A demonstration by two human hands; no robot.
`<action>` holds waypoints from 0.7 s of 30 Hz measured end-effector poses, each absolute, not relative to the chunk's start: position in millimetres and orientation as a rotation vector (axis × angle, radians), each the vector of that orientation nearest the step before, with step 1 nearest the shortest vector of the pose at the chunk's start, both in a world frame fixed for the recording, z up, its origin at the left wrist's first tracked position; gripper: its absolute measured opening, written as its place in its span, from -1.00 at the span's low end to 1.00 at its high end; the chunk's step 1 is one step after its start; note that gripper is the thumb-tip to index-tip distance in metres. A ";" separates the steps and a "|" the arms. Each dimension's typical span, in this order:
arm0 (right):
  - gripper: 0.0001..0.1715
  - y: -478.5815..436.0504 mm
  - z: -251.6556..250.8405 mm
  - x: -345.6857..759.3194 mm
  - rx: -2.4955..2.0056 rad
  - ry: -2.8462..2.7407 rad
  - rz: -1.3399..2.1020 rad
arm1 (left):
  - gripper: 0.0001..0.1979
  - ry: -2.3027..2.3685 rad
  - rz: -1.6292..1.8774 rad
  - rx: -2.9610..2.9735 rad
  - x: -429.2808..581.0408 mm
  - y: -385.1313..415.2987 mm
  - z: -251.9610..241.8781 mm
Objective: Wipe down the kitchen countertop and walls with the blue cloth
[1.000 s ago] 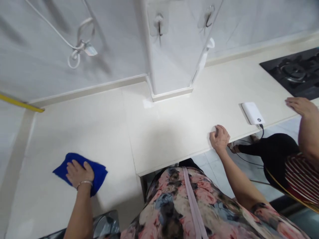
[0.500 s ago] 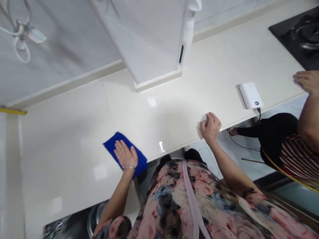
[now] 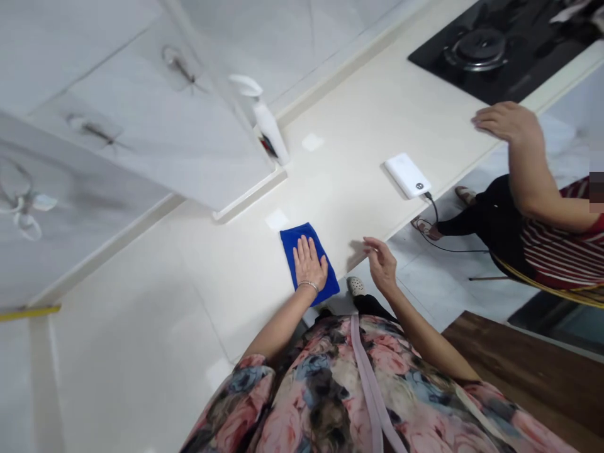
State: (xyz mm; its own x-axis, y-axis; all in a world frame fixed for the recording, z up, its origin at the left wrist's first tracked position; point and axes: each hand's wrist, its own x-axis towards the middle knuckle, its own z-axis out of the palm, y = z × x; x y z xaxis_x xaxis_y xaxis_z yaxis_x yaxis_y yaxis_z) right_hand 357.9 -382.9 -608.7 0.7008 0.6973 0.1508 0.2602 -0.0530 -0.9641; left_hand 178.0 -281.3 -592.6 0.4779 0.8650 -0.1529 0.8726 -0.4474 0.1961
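Head: cloth point(image 3: 330, 283), L hand point(image 3: 311, 267) nr ctr edge point(image 3: 460, 176)

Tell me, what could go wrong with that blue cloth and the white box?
The white box has a cord hanging past the edge of the counter, so a tug might pull the box down. The blue cloth, under the left hand, is right by that edge and could slip off. Sliding toward the box, the cloth might bump it.

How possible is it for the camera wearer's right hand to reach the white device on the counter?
Probably yes: the right hand looks empty, and nothing visible stands between it and the white device.
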 end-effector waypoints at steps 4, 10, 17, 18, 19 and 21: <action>-0.69 -448.5 -603.6 383.7 -1.703 -0.464 0.476 | -0.25 1.356 -0.067 2.523 234.8 -263.7 -591.8; -0.64 -512.2 -624.8 402.4 -1.757 -0.061 0.551 | -0.26 1.239 0.015 2.590 316.8 -245.9 -596.6; -0.60 -506.6 -625.0 389.1 -1.760 -0.127 0.606 | -0.29 1.221 0.141 2.636 396.8 -215.3 -600.4; -0.62 -506.3 -622.1 388.1 -1.819 -0.209 0.589 | -0.29 1.230 0.158 2.632 405.9 -210.1 -600.7; -0.63 -507.2 -619.5 387.4 -1.884 -0.298 0.558 | -0.29 1.245 0.168 2.625 413.7 -205.4 -601.1; -0.64 -512.8 -616.2 385.7 -1.994 -0.470 0.482 | -0.29 1.272 0.177 2.613 423.7 -198.3 -601.9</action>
State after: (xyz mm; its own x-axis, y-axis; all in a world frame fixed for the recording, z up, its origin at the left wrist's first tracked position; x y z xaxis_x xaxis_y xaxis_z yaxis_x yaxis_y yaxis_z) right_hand 385.7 -512.8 -616.2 0.8455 0.5166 -0.1353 0.1221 -0.4336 -0.8928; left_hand 423.7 -198.3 -601.9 0.6160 0.7877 0.0079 0.7600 -0.5969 0.2570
